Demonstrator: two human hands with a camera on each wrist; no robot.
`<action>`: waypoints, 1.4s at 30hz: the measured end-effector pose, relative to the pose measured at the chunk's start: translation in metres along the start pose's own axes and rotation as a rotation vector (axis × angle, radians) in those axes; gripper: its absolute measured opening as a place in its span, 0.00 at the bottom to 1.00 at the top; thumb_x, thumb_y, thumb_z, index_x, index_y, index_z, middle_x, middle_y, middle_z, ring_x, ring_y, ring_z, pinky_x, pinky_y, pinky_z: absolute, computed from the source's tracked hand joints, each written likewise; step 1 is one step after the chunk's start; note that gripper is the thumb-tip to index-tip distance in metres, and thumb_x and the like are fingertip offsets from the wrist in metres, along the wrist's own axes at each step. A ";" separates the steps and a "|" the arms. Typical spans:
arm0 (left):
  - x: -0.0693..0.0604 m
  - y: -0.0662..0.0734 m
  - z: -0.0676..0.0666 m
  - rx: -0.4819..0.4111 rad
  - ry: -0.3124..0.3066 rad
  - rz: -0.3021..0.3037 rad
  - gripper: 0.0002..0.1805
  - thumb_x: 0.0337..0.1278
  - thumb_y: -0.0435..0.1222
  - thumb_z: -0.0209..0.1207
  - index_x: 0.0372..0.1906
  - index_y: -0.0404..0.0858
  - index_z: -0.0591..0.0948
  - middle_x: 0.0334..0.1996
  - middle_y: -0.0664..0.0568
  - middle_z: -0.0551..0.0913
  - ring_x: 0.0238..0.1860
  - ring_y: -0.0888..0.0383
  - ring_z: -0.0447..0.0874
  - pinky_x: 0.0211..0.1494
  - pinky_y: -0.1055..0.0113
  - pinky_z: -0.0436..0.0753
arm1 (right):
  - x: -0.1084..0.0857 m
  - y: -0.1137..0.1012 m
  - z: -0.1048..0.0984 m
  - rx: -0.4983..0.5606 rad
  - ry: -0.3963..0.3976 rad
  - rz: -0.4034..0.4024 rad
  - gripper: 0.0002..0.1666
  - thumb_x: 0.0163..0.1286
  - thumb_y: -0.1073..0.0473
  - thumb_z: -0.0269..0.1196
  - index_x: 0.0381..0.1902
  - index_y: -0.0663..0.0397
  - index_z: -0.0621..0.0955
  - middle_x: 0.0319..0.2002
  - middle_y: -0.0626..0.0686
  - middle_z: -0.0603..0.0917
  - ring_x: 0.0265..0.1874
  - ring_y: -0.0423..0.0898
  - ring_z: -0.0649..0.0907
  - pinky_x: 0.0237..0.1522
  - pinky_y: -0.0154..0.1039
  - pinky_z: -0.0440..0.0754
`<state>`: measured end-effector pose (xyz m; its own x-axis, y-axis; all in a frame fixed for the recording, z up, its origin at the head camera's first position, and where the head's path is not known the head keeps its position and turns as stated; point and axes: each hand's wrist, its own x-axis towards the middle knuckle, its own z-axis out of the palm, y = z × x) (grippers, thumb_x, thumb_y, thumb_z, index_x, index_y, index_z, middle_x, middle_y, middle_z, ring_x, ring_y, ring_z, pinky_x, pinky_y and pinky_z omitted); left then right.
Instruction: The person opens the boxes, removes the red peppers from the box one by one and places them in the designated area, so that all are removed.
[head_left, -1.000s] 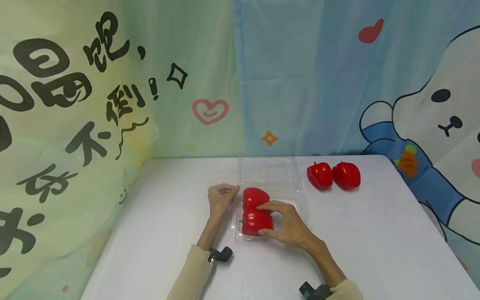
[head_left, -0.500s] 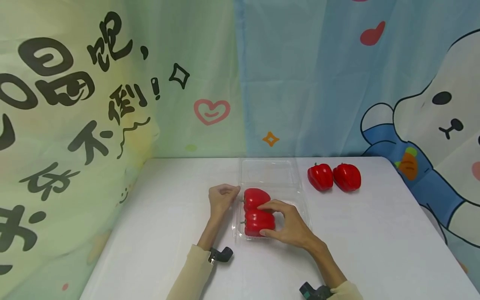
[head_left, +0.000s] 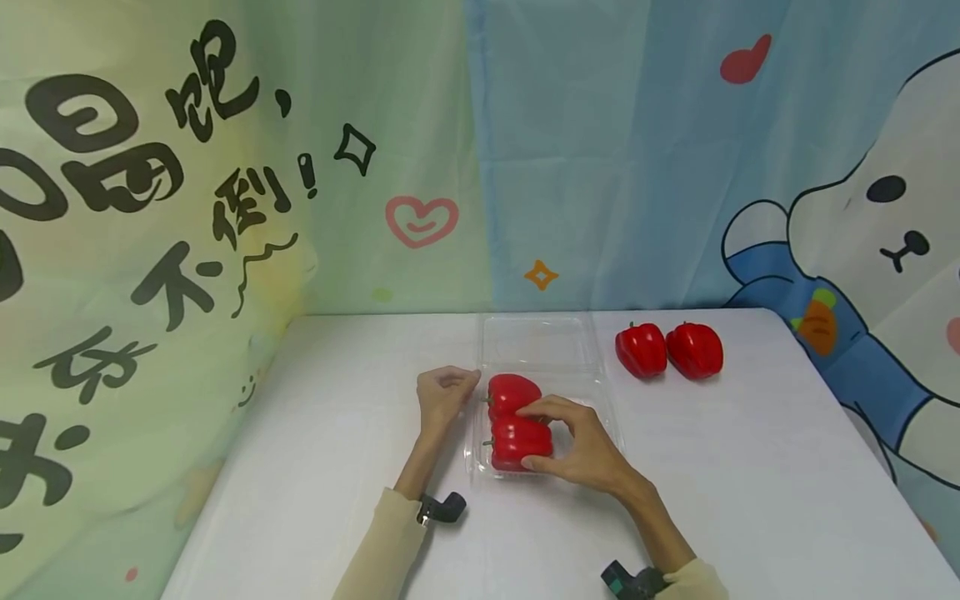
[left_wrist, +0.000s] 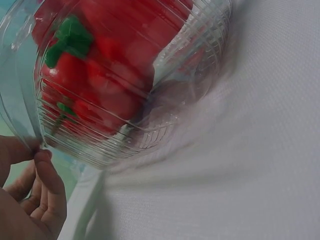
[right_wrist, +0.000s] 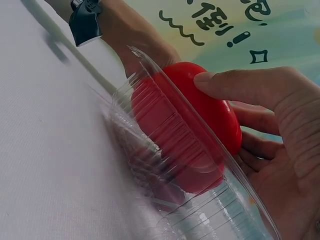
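Observation:
A clear plastic clamshell box (head_left: 597, 402) lies with its lid folded back on the table and two red bell peppers in its left part. My left hand (head_left: 444, 398) pinches the box's left rim between thumb and fingertip, as the left wrist view shows. With thumb and fingers spread around its right end, my right hand (head_left: 585, 450) grips the nearer bell pepper (head_left: 519, 443). Just behind it sits the farther bell pepper (head_left: 512, 393), its green stem to the left. In the right wrist view, the held bell pepper (right_wrist: 202, 102) stands partly above the box rim.
Two more red bell peppers, a left one (head_left: 641, 350) and a right one (head_left: 695, 350), stand side by side at the back right of the white table (head_left: 750, 483). The transparent lid (head_left: 536, 342) reaches to the table's back edge, before a printed curtain (head_left: 600, 167).
The nearer bell pepper has shifted slightly to the right inside the box, with my right hand on it. My left hand stays at the rim.

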<state>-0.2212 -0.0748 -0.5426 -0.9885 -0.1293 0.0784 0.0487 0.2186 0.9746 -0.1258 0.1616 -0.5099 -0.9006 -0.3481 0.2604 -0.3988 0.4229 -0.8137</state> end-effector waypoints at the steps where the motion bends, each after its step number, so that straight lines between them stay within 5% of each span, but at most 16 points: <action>1: 0.001 0.001 0.000 0.000 0.002 -0.003 0.10 0.63 0.34 0.73 0.33 0.28 0.91 0.25 0.38 0.91 0.20 0.66 0.81 0.26 0.74 0.78 | 0.001 0.000 0.000 0.002 0.001 -0.002 0.38 0.54 0.54 0.84 0.65 0.45 0.87 0.60 0.45 0.90 0.59 0.45 0.87 0.61 0.51 0.89; 22: 0.001 -0.001 0.001 0.009 0.007 -0.019 0.11 0.63 0.37 0.73 0.33 0.30 0.92 0.27 0.38 0.92 0.23 0.64 0.83 0.28 0.71 0.81 | 0.000 -0.003 -0.005 0.021 0.017 -0.019 0.39 0.55 0.55 0.85 0.65 0.46 0.86 0.61 0.46 0.89 0.60 0.45 0.86 0.62 0.46 0.89; 32: 0.000 0.001 0.001 0.003 0.011 -0.015 0.10 0.62 0.35 0.74 0.33 0.30 0.91 0.27 0.39 0.92 0.21 0.64 0.81 0.27 0.72 0.79 | -0.001 -0.003 -0.005 0.030 0.027 -0.021 0.39 0.55 0.53 0.84 0.66 0.47 0.86 0.63 0.48 0.89 0.61 0.48 0.87 0.63 0.60 0.88; 42: 0.000 0.001 0.001 -0.006 0.008 -0.015 0.10 0.63 0.34 0.73 0.33 0.29 0.91 0.25 0.37 0.91 0.19 0.66 0.80 0.25 0.73 0.77 | 0.000 -0.006 -0.005 0.036 0.037 -0.028 0.41 0.53 0.54 0.85 0.66 0.49 0.86 0.63 0.47 0.89 0.62 0.46 0.87 0.63 0.50 0.88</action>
<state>-0.2214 -0.0737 -0.5422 -0.9880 -0.1399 0.0657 0.0351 0.2107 0.9769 -0.1244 0.1637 -0.5027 -0.8952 -0.3276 0.3021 -0.4181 0.3824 -0.8240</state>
